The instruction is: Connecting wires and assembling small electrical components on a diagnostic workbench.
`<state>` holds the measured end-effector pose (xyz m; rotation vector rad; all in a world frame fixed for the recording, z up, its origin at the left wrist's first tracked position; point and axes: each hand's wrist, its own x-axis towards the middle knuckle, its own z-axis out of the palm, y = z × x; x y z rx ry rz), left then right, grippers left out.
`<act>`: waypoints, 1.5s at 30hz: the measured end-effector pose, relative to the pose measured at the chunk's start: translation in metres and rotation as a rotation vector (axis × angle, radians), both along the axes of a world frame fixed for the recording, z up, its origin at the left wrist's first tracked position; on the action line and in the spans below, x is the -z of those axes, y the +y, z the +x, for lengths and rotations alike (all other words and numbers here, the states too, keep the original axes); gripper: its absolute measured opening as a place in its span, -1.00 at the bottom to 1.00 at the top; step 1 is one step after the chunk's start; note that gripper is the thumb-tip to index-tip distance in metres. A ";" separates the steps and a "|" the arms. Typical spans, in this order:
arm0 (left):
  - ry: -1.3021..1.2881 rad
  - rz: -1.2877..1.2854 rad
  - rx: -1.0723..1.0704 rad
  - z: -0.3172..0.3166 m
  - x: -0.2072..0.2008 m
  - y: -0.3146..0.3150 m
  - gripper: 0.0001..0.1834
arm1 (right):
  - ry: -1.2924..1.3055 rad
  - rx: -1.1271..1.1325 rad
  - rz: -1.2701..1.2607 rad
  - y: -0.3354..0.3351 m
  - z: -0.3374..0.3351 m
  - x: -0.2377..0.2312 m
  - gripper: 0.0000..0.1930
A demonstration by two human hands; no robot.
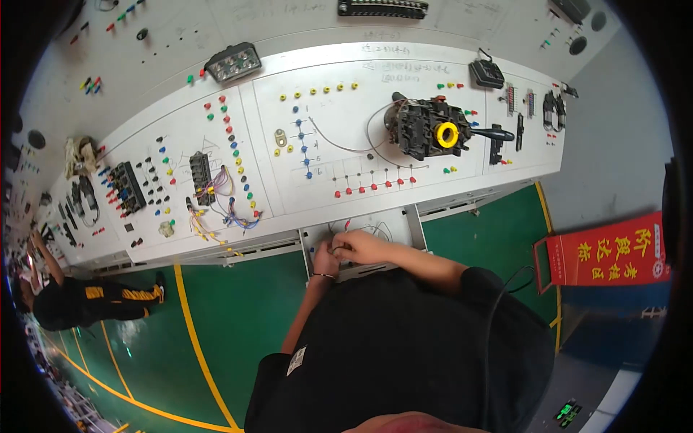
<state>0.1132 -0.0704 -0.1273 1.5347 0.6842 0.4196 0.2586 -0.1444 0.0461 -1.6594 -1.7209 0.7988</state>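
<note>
Head view: left hand and right hand close together, centre of frame, over open drawer. Fingers curled inward; cannot tell what, if anything, they grip. Thin wires in drawer, beside right hand.

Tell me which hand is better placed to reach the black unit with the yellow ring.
Probably the right hand: it lies nearer the black unit, and its forearm comes from that side. The left hand lies farther left. What the fingers hold is too small to tell.
</note>
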 end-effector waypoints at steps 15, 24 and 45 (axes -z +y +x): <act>0.068 -0.376 -0.124 0.030 -0.026 0.001 -0.80 | 0.363 0.549 0.885 -0.121 0.183 -0.297 -0.81; 0.273 0.548 -0.300 0.062 -0.056 -0.020 -0.86 | 0.461 0.850 0.886 -0.167 0.315 -0.255 -0.82; 0.652 0.660 -0.950 0.096 -0.062 -0.066 -0.65 | -0.406 1.164 1.157 -0.187 0.675 -0.319 -0.80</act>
